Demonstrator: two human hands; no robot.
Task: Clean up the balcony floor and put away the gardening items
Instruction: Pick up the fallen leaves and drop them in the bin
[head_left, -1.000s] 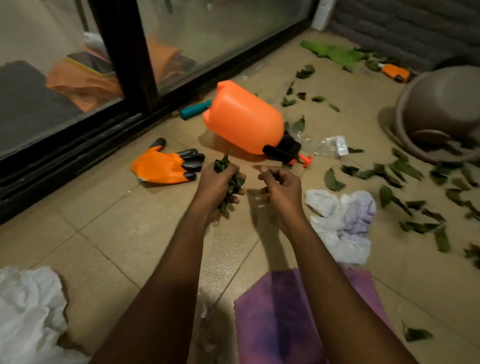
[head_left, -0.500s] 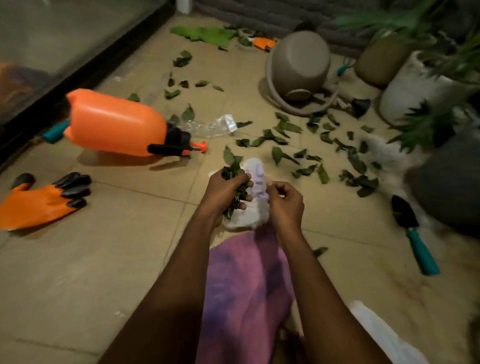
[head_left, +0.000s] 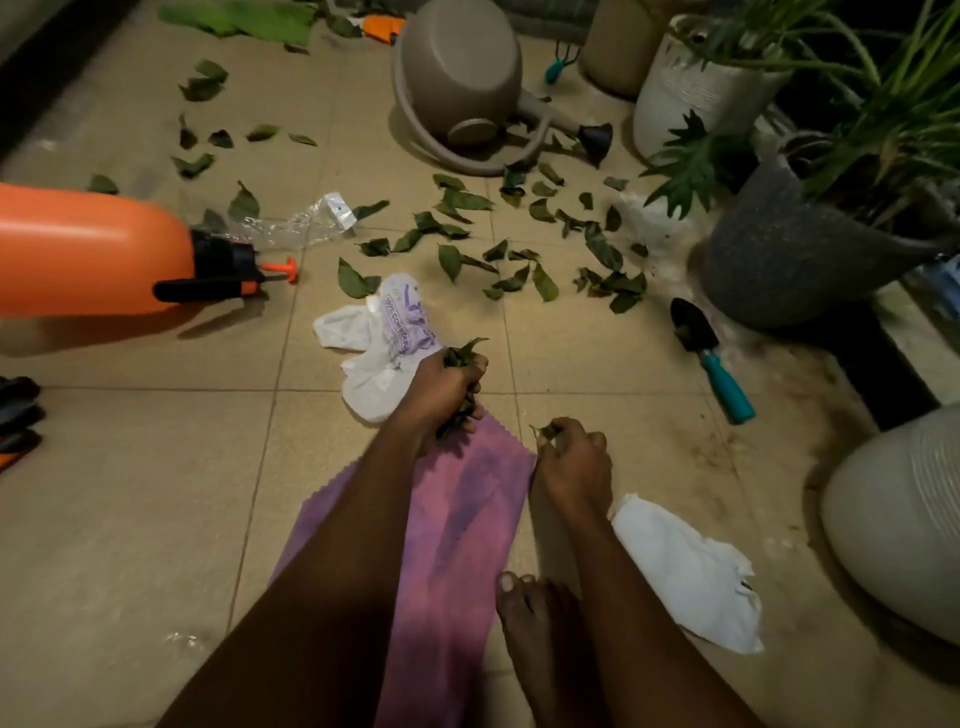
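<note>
My left hand (head_left: 441, 387) grips a bunch of green leaves (head_left: 462, 353) just above the far end of a purple cloth (head_left: 457, 519) on the tiled floor. To its right, my right hand (head_left: 574, 457) pinches a single leaf (head_left: 544, 432) low at the cloth's corner. Several loose leaves (head_left: 514, 260) lie scattered on the tiles beyond. A white plastic bag (head_left: 374, 338) lies crumpled just left of my left hand.
An orange sprayer (head_left: 93, 249) lies on its side at left. A tipped grey watering can (head_left: 462, 78) and potted plants (head_left: 800, 244) fill the back right. A teal-handled trowel (head_left: 711, 358) lies right. White paper (head_left: 685, 571) lies by my bare foot (head_left: 535, 623). Orange gloves (head_left: 15, 415) show at the left edge.
The view swung right, away from the glass door. My right hand dropped to the floor by the cloth's corner and took hold of a leaf. My left hand kept its bunch.
</note>
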